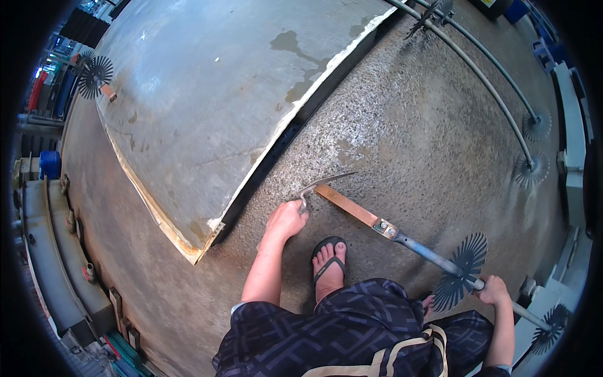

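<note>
My left hand (287, 220) is closed around the handle of a small trowel (309, 188), whose thin metal blade points right. That blade lies against or just over the free end of a flat reddish-brown bar (345, 206); actual contact is hard to tell. Two bolts join the bar to a long grey metal rod (430, 256). Dark slotted discs sit along this rod, a large one (461, 270) and a smaller one (551, 328) farther down. Between the two discs, my right hand (494, 290) grips the rod beside the large disc.
A big grey flat slab (188, 94) with a pale rough edge spans the upper left. Two more disc-ended rods (480, 75) lie at upper right. A metal trough (56, 251) stands far left. My sandalled foot (330, 261) is below the trowel.
</note>
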Motion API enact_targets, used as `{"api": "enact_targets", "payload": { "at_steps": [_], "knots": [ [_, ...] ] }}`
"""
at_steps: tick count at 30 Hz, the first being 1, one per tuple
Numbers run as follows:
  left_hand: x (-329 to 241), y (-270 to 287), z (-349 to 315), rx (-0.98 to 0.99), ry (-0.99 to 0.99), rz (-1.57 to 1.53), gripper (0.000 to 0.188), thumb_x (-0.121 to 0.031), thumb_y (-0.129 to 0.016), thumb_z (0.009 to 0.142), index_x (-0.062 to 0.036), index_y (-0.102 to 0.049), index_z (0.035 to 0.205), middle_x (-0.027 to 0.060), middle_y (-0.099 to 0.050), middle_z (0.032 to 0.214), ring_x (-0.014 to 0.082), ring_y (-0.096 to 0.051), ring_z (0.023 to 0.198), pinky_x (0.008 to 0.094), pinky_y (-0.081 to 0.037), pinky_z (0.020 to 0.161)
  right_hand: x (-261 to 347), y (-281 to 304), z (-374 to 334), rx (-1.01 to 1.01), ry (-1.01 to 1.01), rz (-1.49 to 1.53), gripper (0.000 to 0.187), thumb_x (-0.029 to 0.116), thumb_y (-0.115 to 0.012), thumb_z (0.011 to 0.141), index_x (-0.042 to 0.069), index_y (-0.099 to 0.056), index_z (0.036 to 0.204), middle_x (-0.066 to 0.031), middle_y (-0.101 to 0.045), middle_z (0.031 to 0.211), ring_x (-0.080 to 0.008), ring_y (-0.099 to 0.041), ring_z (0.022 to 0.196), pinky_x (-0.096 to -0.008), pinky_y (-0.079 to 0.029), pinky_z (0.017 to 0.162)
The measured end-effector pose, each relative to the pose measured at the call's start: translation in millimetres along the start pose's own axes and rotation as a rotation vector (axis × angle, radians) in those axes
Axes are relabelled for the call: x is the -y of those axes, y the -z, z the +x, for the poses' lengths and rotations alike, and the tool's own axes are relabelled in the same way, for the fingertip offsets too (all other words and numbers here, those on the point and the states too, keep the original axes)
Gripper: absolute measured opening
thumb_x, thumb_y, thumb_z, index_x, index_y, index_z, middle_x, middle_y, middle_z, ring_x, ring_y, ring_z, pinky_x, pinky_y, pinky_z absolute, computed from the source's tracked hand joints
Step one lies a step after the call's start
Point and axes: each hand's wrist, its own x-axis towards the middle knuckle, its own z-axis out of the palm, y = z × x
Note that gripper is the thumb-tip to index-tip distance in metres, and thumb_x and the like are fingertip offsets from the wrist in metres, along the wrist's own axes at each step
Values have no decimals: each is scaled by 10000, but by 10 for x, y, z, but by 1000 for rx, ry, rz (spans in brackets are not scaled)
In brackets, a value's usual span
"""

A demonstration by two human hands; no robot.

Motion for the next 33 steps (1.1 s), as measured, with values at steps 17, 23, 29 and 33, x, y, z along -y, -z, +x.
{"api": "enact_targets", "payload": {
  "at_steps": [17, 23, 29, 33],
  "knots": [
    [112, -172, -32, -40, 39, -137, 310, -266, -643, 793, -77, -646, 1039, 205, -651, 1001, 359, -608, 994, 433, -469, 874, 86, 66, -36, -29, 14, 8, 418, 386, -775, 623, 80, -703, 899, -188, -677, 859, -356, -648, 870, -427, -511, 792],
    [220, -209, -7, -14, 44, -193, 305, -259, -643, 792, -71, -647, 1032, 201, -653, 997, 357, -609, 997, 432, -468, 874, 52, 32, 5, -3, 47, 20, 409, 409, -759, 645, 58, -701, 848, -190, -679, 841, -345, -656, 857, -417, -508, 789],
    [275, -196, 2, -2, 22, -232, 289, -234, -644, 785, -37, -645, 996, 207, -655, 924, 331, -636, 932, 414, -479, 817, 21, 46, 21, 50, 36, 48, 487, 436, -785, 611, 33, -682, 866, -199, -674, 864, -353, -646, 885, -420, -501, 787],
    [332, -201, 30, -3, 0, -229, 297, -235, -644, 778, -49, -645, 1009, 212, -654, 959, 341, -632, 953, 418, -479, 834, -18, 37, 63, 109, 60, 85, 541, 456, -799, 592, 16, -664, 876, -197, -669, 872, -353, -642, 886, -417, -495, 775]
  ]
}}
